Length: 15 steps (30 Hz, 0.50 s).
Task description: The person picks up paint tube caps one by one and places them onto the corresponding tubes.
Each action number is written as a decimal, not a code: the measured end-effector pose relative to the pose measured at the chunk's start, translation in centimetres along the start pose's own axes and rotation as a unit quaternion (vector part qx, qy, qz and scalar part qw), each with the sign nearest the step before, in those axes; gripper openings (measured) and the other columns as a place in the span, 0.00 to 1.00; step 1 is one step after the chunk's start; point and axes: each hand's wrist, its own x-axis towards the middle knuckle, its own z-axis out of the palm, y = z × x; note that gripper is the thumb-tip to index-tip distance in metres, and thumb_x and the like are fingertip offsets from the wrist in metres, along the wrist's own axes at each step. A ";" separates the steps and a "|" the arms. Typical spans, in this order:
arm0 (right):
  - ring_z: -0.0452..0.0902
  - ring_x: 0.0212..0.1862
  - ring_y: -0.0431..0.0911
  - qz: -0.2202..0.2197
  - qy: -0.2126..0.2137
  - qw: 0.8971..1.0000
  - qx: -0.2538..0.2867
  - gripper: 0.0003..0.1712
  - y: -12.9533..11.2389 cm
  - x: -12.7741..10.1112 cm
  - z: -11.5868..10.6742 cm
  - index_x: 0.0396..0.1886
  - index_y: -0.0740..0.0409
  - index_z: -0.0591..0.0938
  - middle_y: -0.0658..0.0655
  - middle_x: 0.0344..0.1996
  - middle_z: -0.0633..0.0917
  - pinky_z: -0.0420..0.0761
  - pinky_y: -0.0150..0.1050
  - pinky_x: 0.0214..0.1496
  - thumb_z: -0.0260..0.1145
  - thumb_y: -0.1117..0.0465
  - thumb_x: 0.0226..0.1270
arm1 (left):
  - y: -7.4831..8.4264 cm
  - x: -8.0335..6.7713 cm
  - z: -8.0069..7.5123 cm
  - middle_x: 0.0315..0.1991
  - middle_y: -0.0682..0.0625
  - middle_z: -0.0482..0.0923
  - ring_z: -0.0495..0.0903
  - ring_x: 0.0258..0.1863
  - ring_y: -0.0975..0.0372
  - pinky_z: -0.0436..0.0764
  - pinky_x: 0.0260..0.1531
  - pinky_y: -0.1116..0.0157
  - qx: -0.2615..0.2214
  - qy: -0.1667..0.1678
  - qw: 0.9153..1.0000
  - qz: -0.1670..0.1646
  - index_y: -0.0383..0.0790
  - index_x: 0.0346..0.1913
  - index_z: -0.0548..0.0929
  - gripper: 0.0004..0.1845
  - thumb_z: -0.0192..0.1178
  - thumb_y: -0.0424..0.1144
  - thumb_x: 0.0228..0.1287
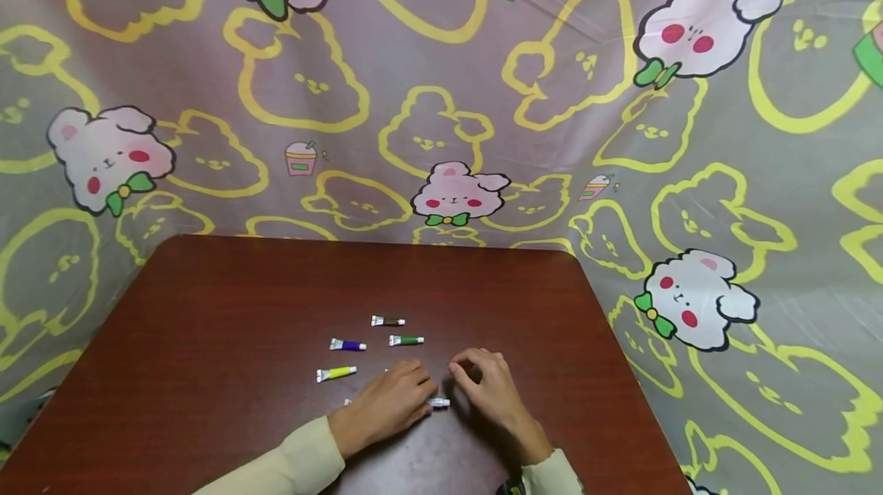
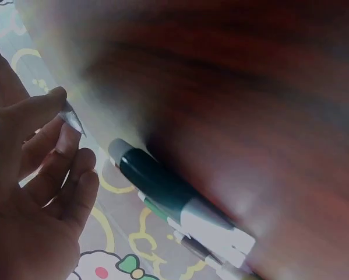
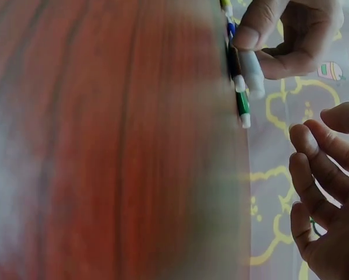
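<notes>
The left hand (image 1: 386, 405) rests on the dark red wooden desk (image 1: 207, 372), pinching a small white-capped paint tube (image 1: 438, 402) whose cap pokes out toward the empty, loosely curled right hand (image 1: 486, 388) just beside it, so the step looks like uncapping, calling for the right fingers to take the cap.

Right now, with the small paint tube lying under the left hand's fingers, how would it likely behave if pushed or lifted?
The small paint tube looks tiny beside the left hand, so probably very light. Its rounded body could roll sideways when nudged across the smooth table, though its flat crimped end may check that. The tube body probably dents under a hard pinch, so a gentle grip seems wiser.
</notes>
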 end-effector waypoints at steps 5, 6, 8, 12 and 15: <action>0.85 0.37 0.37 0.009 0.000 1.000 -0.008 0.03 0.4 0.1 -0.8 0.37 0.47 0.91 0.43 0.33 0.91 0.74 0.40 0.44 0.77 0.62 0.69 | 0.2 0.3 0.2 0.36 0.59 0.83 0.78 0.39 0.63 0.80 0.42 0.64 0.014 -0.012 1.000 0.002 0.52 0.38 0.85 0.13 0.77 0.53 0.63; 0.85 0.37 0.38 0.009 0.001 1.000 -0.010 0.03 0.5 0.1 -0.9 0.36 0.48 0.90 0.43 0.33 0.91 0.74 0.40 0.43 0.77 0.62 0.68 | 0.2 0.3 0.2 0.35 0.59 0.83 0.78 0.39 0.63 0.80 0.42 0.64 0.018 -0.011 1.000 0.003 0.52 0.38 0.85 0.13 0.77 0.53 0.62; 0.85 0.37 0.39 0.011 0.003 1.000 -0.014 0.04 0.8 0.0 -1.2 0.36 0.47 0.90 0.43 0.33 0.91 0.74 0.40 0.43 0.77 0.62 0.68 | 0.2 0.3 0.3 0.35 0.59 0.83 0.78 0.38 0.63 0.79 0.41 0.64 0.019 -0.008 1.000 0.005 0.53 0.37 0.85 0.13 0.78 0.53 0.61; 0.85 0.37 0.37 0.028 0.004 0.999 -0.025 0.05 1.4 -0.4 -1.8 0.36 0.46 0.90 0.42 0.32 0.91 0.73 0.39 0.43 0.77 0.62 0.68 | 0.4 0.4 0.3 0.35 0.59 0.83 0.78 0.38 0.63 0.78 0.41 0.65 0.014 -0.014 1.000 0.005 0.52 0.37 0.86 0.12 0.77 0.52 0.62; 0.84 0.37 0.35 0.043 0.001 0.999 -0.031 0.05 1.8 -0.5 -2.2 0.36 0.45 0.90 0.41 0.32 0.90 0.73 0.40 0.44 0.77 0.61 0.68 | 0.4 0.5 0.3 0.35 0.59 0.84 0.78 0.39 0.63 0.78 0.41 0.65 0.003 -0.017 1.000 0.004 0.52 0.37 0.86 0.11 0.77 0.51 0.62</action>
